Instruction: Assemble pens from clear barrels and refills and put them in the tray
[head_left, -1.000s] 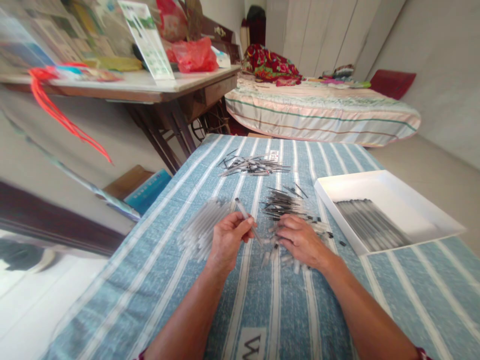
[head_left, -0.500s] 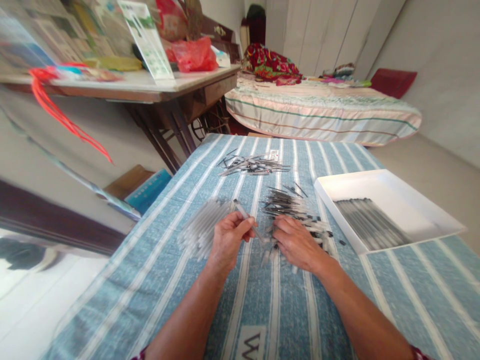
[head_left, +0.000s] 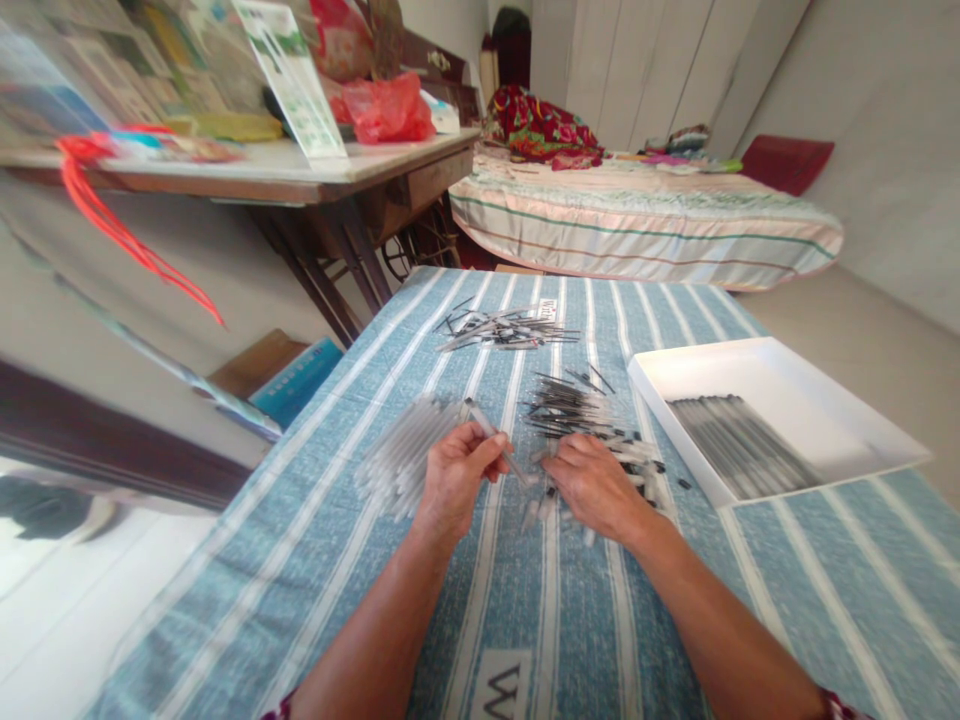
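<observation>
My left hand (head_left: 461, 470) is closed round a pen (head_left: 486, 418) with a pale barrel and a dark upper end; its thin tip slants down to the right. Beside that hand lies a stack of translucent pen barrels (head_left: 409, 450), partly covered by it. My right hand (head_left: 589, 480) rests among loose pen caps (head_left: 637, 455), clear and black, its fingers pinched together at the pile's left side. What sits between those fingertips is hidden. Just beyond it lies a bundle of dark refills (head_left: 559, 405).
A white box (head_left: 825, 420) at the right holds a row of dark-ended pens (head_left: 739, 445). Farther back is a heap of loose refills (head_left: 510, 328) on the striped cloth (head_left: 345, 600). A side table (head_left: 405, 160) stands left, a bed (head_left: 645, 220) behind.
My right hand has shifted slightly at the cap pile, its fingertips drawing closer together and a little left. My left hand keeps the pen almost still.
</observation>
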